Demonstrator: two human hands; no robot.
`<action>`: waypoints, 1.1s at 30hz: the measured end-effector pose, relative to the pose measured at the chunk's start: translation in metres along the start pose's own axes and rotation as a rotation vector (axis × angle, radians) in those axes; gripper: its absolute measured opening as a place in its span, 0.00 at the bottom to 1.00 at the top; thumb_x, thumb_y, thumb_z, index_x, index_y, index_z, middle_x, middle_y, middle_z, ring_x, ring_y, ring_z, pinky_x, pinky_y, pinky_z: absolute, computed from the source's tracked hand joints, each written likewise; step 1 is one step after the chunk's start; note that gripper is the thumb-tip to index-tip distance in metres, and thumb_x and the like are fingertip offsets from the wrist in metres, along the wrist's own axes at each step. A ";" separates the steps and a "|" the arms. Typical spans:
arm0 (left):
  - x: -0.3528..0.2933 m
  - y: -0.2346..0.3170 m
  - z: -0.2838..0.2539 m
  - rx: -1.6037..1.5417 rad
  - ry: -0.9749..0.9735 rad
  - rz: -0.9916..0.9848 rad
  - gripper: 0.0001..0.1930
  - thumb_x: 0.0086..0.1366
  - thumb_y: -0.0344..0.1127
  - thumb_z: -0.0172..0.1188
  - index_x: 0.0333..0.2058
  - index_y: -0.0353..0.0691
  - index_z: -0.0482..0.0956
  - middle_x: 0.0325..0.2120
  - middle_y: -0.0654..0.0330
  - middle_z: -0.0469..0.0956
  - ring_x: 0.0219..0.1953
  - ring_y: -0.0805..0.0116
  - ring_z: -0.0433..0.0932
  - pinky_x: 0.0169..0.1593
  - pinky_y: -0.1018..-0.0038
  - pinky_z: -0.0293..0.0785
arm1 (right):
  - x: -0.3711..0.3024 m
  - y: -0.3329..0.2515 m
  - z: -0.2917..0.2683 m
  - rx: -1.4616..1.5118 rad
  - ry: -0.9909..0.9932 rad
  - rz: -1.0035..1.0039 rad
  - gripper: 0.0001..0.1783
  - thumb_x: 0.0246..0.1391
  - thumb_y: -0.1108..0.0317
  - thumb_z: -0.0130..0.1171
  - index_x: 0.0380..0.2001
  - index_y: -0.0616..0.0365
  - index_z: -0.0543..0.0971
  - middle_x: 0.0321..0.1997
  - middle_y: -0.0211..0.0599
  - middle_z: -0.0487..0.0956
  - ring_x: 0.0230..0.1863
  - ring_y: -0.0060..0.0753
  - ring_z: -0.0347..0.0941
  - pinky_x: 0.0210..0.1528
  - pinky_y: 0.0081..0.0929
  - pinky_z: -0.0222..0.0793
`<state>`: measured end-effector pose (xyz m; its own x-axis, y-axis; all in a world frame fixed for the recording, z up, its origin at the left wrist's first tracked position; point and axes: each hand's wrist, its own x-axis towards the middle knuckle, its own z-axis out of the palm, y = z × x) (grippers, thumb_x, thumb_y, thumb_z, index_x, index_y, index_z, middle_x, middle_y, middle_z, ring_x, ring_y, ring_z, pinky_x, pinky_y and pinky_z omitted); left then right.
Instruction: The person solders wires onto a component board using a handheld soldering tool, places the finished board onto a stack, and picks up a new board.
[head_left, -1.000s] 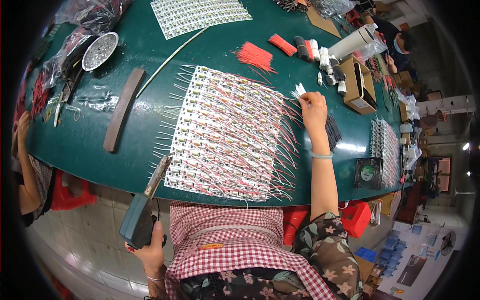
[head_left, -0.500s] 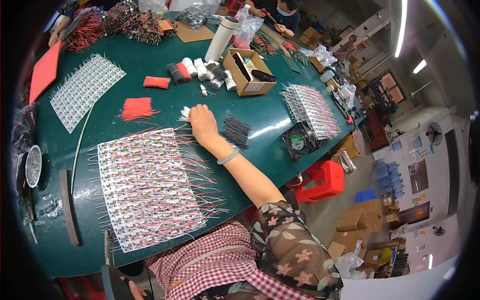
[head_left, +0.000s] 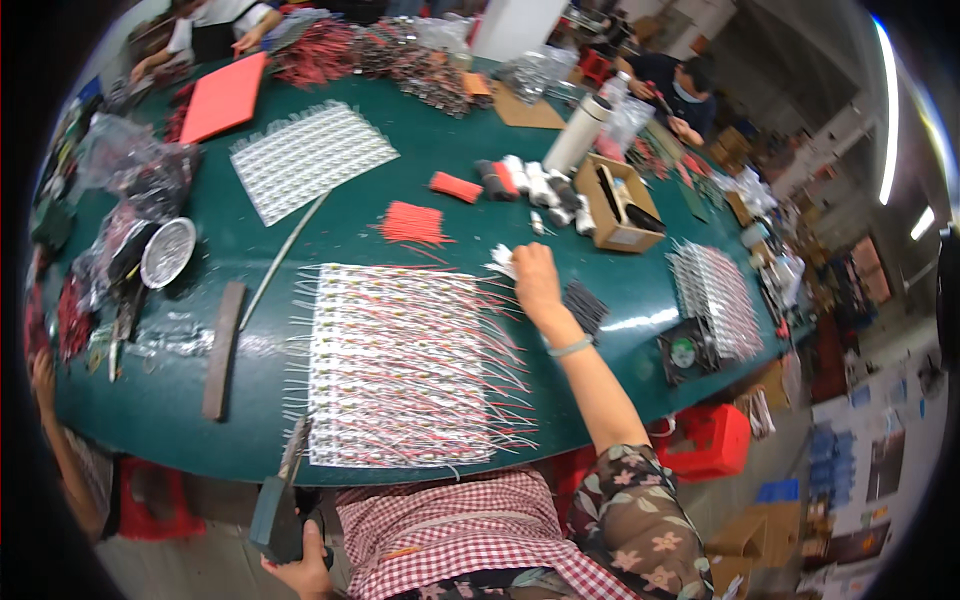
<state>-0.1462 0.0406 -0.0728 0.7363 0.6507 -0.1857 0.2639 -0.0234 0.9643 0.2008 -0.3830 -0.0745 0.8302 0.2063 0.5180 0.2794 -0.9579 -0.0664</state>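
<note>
A wide panel of small white modules with red and white wires [head_left: 400, 365] lies on the green table [head_left: 420, 170] in front of me. My right hand [head_left: 536, 280] reaches over the panel's far right corner, fingers closed on a small bunch of white pieces [head_left: 502, 262]. Down below the table's near edge, my left hand [head_left: 300, 572] grips a dark soldering gun [head_left: 278, 505] whose tip points up toward the panel's near left corner. A bundle of short red wires [head_left: 412, 222] lies just beyond the panel.
A dark wooden strip [head_left: 222, 348] and a round metal tin [head_left: 166, 252] sit to the left. An open cardboard box [head_left: 620, 205], rolls of tape, a white bottle [head_left: 576, 133], a second module panel [head_left: 310, 158] and a small fan [head_left: 683, 352] stand around. Other people work at the far side.
The view has swung back toward the left and the panel is centred again. My right hand stays at the panel's far right corner; my left hand with the gun is back in view.
</note>
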 end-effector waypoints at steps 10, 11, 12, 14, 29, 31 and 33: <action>-0.020 0.004 0.007 -0.047 0.078 0.077 0.15 0.59 0.23 0.66 0.45 0.31 0.77 0.22 0.63 0.76 0.16 0.79 0.68 0.21 0.80 0.63 | 0.011 -0.110 -0.063 0.432 0.038 -0.028 0.04 0.52 0.80 0.59 0.31 0.61 0.75 0.31 0.43 0.74 0.35 0.46 0.71 0.37 0.39 0.68; -0.020 0.008 0.007 -0.121 0.054 0.075 0.14 0.59 0.23 0.66 0.45 0.31 0.78 0.23 0.64 0.76 0.17 0.80 0.68 0.21 0.80 0.62 | 0.006 -0.137 -0.072 0.578 -0.004 -0.033 0.05 0.51 0.81 0.60 0.31 0.62 0.77 0.30 0.42 0.74 0.33 0.44 0.72 0.34 0.36 0.70; -0.020 0.017 0.007 -0.090 0.019 0.077 0.14 0.59 0.23 0.66 0.44 0.31 0.78 0.23 0.64 0.76 0.17 0.81 0.69 0.22 0.81 0.62 | -0.001 -0.162 -0.081 0.608 -0.050 -0.039 0.05 0.51 0.81 0.60 0.31 0.62 0.77 0.30 0.42 0.74 0.33 0.44 0.72 0.34 0.36 0.70; -0.024 0.031 0.005 -0.036 0.017 0.045 0.14 0.59 0.23 0.67 0.44 0.30 0.79 0.23 0.65 0.76 0.18 0.81 0.69 0.22 0.81 0.62 | -0.020 -0.208 -0.092 0.843 -0.120 -0.147 0.08 0.47 0.84 0.62 0.32 0.62 0.79 0.29 0.40 0.75 0.30 0.38 0.74 0.30 0.31 0.71; -0.032 0.052 -0.005 0.097 -0.154 0.141 0.10 0.53 0.24 0.69 0.35 0.29 0.81 0.28 0.56 0.80 0.27 0.72 0.79 0.32 0.77 0.73 | -0.095 -0.281 -0.066 0.913 -0.311 -0.214 0.11 0.44 0.83 0.65 0.33 0.59 0.80 0.31 0.38 0.75 0.34 0.41 0.73 0.35 0.34 0.71; -0.031 0.049 -0.006 0.121 -0.161 0.186 0.10 0.53 0.23 0.69 0.35 0.29 0.81 0.28 0.56 0.80 0.26 0.72 0.78 0.31 0.77 0.72 | -0.096 -0.282 -0.065 0.861 -0.267 -0.238 0.11 0.43 0.83 0.65 0.32 0.60 0.80 0.31 0.38 0.75 0.34 0.41 0.73 0.35 0.34 0.71; -0.030 0.047 -0.006 0.144 -0.170 0.233 0.10 0.53 0.23 0.68 0.35 0.29 0.80 0.28 0.57 0.79 0.25 0.72 0.77 0.30 0.77 0.71 | -0.097 -0.283 -0.064 0.834 -0.246 -0.268 0.12 0.42 0.84 0.65 0.33 0.60 0.79 0.31 0.38 0.75 0.34 0.41 0.73 0.34 0.34 0.71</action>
<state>-0.1600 0.0245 -0.0211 0.8775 0.4795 -0.0036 0.1525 -0.2719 0.9502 0.0101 -0.1451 -0.0515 0.7396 0.5301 0.4147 0.6572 -0.4359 -0.6148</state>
